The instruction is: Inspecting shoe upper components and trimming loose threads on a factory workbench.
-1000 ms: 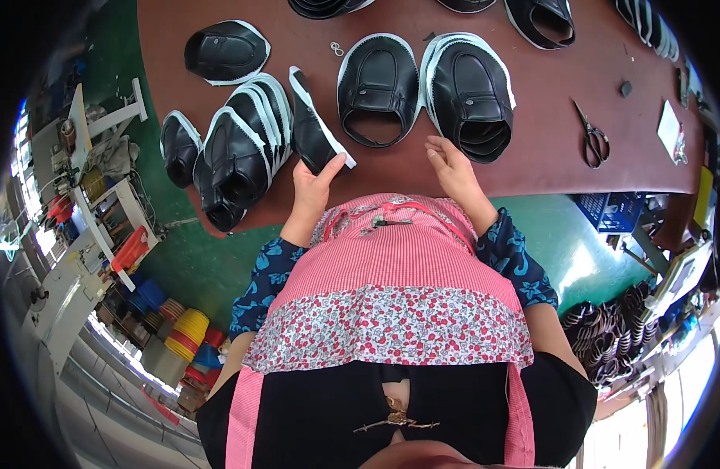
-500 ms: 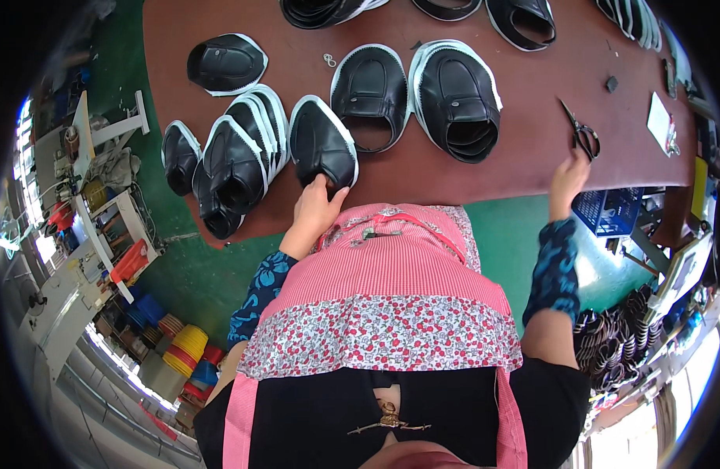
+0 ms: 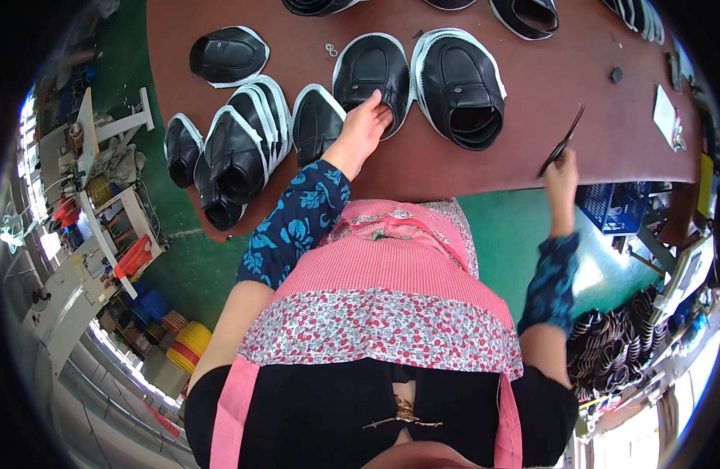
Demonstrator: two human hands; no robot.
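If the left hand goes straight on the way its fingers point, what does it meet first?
The left hand already lies with its fingertips on a black shoe upper; going on, it would slide further over that piece, probably. The scissors in the right hand are well aside.

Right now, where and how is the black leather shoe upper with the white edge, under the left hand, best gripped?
Probably by the near rim of the black leather shoe upper with the white edge, coming from the table's front edge. It lies flat, opening toward the person, and the left hand already rests there. The right hand holds black scissors.
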